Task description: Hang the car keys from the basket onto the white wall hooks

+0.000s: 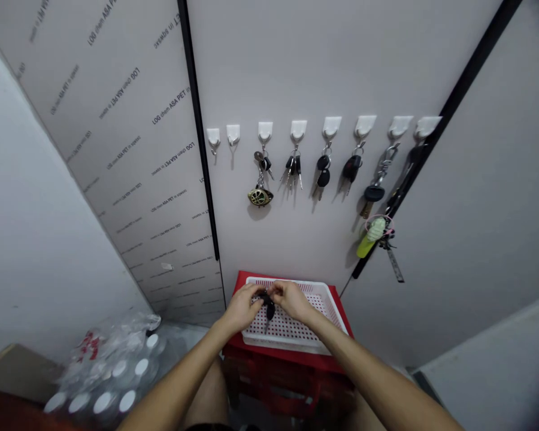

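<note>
Over the left part of a white plastic basket (291,344), my left hand (245,306) is closed on a bunch of black-headed keys (270,310). One key hangs down below the fingers. My right hand (291,299) pinches at the top of the same bunch, its fingertips close to those of the left. Exactly what the right fingertips grip is too small to make out, though it looks like the key ring. The basket has a perforated bottom and rests on a red stool (291,359).
White adhesive hooks (265,129) line the panel ahead. Several hold keys, including a bunch with a gold-green eye-shaped pendant (260,197) and one with a yellow-green tag (366,245). The two leftmost hooks (233,134) carry no keys. Plastic-wrapped bottles (119,367) stand at lower left.
</note>
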